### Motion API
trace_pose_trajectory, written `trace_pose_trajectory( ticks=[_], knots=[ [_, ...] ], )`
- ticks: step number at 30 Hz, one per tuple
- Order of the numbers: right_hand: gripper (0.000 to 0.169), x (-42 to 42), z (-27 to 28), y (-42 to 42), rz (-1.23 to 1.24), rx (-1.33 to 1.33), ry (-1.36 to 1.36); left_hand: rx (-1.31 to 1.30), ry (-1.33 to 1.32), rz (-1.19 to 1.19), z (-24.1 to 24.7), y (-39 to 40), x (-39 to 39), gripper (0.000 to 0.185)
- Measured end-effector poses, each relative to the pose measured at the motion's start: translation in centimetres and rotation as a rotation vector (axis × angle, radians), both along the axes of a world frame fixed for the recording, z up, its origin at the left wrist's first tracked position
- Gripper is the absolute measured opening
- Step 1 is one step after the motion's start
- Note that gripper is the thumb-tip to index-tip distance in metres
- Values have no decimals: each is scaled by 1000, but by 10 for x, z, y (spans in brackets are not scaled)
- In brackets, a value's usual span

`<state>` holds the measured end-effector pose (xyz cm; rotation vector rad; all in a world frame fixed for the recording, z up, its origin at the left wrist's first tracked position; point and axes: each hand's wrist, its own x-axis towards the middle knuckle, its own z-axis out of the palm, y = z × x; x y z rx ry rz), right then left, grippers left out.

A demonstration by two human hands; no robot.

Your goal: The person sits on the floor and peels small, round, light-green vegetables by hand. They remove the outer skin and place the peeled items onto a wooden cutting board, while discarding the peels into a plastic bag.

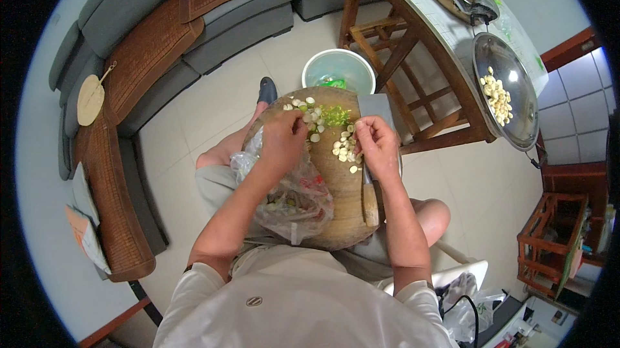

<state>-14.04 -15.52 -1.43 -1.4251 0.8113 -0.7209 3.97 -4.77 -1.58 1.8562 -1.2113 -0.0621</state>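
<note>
A round wooden chopping block lies before me. My left hand is at a pile of pale round pieces with greenish ones near the block's far edge; its fingertips are partly hidden. My right hand has thumb and forefinger pinched together over a small pale piece, beside a heap of cream-coloured pieces. Green and yellow shreds lie between the piles. A cleaver with a wooden handle rests along the right side, its blade partly under my right hand. A clear plastic bag covers the block's left side.
A basin with something green inside stands beyond the block. At right, a metal pan holding pale pieces sits at the edge of a wooden-legged table. A grey sofa with brown mats curves around the left.
</note>
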Motion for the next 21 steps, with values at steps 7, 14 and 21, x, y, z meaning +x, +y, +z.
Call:
trace_pose_trajectory(
  ticks=[7, 14, 21],
  knots=[
    [17, 0, -5, -1, 0, -75, 36, 28, -152, -59, -23, -9, 29, 15],
    [18, 0, -7, -3, 1, -85, 67, 73, -140, -73, -28, -6, 28, 22],
    [18, 2, -3, -3, 22, -71, 88, -19, -177, -30, -14, -6, 27, 20]
  ],
)
